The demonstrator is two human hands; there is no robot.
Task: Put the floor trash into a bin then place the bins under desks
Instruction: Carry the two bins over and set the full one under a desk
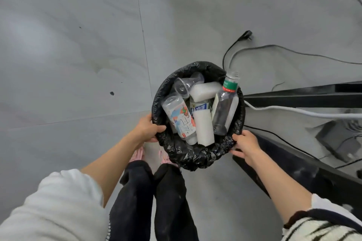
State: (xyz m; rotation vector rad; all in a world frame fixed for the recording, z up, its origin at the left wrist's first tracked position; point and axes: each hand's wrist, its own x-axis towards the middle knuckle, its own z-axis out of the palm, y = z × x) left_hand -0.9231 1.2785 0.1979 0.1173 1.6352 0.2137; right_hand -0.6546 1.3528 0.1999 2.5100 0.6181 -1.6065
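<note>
Both hands grip the full bin (197,154), black desk leg (305,97) just beside.

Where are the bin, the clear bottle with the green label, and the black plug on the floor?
bin (195,154), head view, near rim
clear bottle (224,107), head view, body
black plug (247,34), head view, plug head

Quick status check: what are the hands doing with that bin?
Left hand and right hand gripping the bin rim. Bin full of bottles. Cables and desk frame close by.
</note>
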